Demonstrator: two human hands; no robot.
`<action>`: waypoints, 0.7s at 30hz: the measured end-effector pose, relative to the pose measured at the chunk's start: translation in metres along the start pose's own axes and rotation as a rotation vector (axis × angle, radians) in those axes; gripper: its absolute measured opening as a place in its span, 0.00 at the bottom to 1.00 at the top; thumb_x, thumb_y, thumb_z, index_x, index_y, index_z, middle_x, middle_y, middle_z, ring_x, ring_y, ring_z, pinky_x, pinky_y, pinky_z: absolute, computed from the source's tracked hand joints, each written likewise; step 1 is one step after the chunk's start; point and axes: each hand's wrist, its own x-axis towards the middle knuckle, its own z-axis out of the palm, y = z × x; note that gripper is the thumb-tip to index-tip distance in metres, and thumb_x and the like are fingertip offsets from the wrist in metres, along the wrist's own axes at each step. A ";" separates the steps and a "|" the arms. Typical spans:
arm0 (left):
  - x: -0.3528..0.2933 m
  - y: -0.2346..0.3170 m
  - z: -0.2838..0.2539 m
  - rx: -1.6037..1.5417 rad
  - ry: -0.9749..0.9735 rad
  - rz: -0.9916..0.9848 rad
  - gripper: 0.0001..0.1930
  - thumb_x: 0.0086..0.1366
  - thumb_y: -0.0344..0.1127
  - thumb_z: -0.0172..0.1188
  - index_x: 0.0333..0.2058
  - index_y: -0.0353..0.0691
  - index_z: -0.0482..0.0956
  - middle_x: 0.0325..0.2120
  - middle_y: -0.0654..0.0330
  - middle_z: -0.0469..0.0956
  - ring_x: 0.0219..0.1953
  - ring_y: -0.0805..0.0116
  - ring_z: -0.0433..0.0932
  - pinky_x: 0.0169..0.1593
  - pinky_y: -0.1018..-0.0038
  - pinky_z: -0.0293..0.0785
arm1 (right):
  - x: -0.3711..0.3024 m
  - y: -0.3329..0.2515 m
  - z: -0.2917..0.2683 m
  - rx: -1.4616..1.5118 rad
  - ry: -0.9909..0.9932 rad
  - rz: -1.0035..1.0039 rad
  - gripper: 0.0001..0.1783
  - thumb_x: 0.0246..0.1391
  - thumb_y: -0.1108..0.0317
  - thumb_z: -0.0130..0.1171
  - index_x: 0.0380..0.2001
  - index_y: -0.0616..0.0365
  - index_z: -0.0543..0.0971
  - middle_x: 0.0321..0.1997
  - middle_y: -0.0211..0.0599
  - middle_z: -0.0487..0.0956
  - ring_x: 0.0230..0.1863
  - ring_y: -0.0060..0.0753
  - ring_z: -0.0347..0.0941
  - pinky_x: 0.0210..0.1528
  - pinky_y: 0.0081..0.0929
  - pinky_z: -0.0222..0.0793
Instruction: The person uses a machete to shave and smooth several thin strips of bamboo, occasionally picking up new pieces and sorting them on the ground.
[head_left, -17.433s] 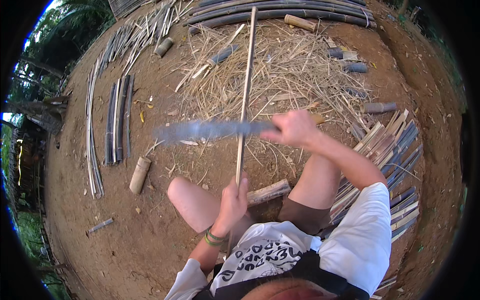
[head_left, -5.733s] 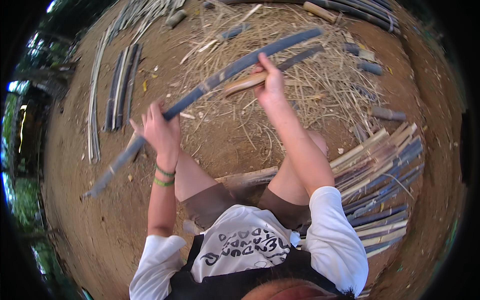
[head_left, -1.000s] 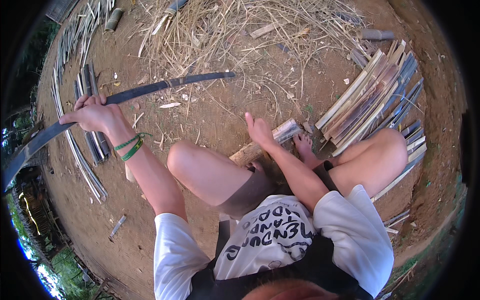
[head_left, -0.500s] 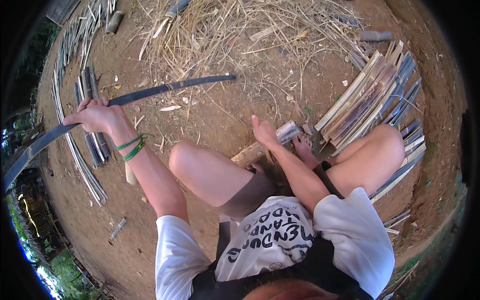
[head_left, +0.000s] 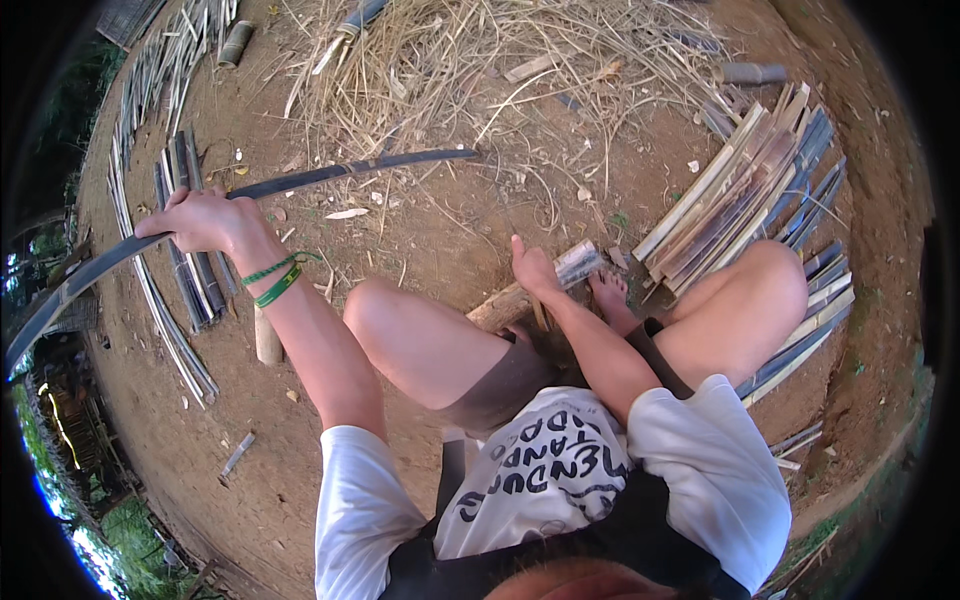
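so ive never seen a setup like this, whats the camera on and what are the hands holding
There's no machine: these are a person's bare hands. A wide fisheye camera on the head looks down, which bends straight edges; every picture comes from it. The left hand grips a long dark strip. The right hand, near a log, seems closed around a wooden handle; the rest of it is hard to make out. On the ground lie shavings ahead and split bamboo to the right.
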 end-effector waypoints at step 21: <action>0.012 0.003 -0.026 -0.563 -0.912 -0.185 0.37 0.64 0.77 0.32 0.30 0.44 0.68 0.21 0.61 0.66 0.29 0.65 0.68 0.46 0.62 0.69 | -0.067 -0.101 -0.038 0.384 -0.100 -0.549 0.28 0.62 0.49 0.61 0.16 0.59 0.73 0.12 0.29 0.71 0.15 0.22 0.69 0.19 0.29 0.62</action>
